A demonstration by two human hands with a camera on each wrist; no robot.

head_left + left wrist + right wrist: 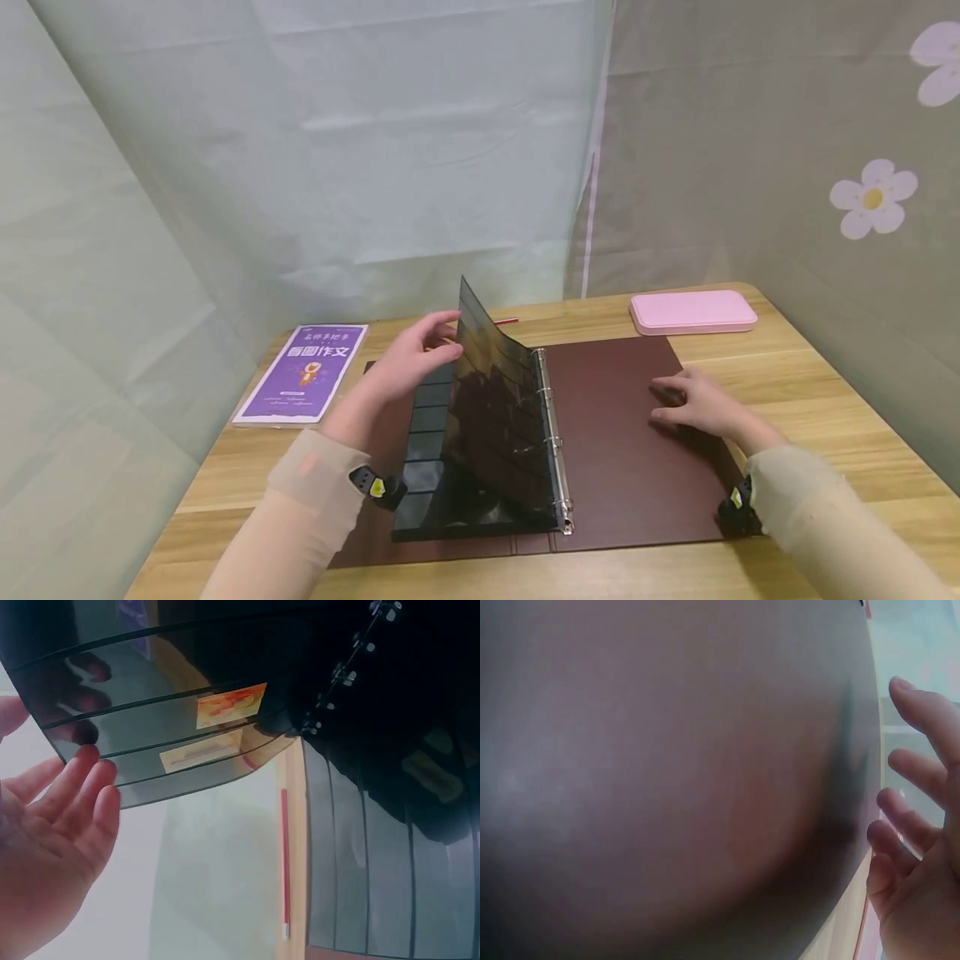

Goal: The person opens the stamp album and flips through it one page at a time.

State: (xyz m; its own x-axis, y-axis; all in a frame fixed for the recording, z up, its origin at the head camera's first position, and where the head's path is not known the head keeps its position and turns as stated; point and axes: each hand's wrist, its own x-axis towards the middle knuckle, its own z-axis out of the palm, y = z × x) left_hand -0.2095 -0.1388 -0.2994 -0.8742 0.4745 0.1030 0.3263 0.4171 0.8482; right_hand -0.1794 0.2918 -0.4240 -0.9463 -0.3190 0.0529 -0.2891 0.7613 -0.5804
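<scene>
A maroon ring binder (615, 450) lies spread on the wooden table, its metal rings (553, 442) down the middle. One glossy black pocket page (495, 400) stands nearly upright from the rings, above more black pocket pages (423, 450) on the left. My left hand (412, 358) is at the raised page's outer edge, fingertips against its left face. In the left wrist view, an orange picture card (231, 706) and a pale slip (201, 752) show on that page. My right hand (701, 404) hangs over the binder's right cover with loosely bent fingers, holding nothing.
A purple booklet (303, 375) lies at the back left of the table. At the back right is a pink case (693, 312). A thin red stick, perhaps a pencil (285, 855), lies behind the binder. Pale cloth hangs around the table.
</scene>
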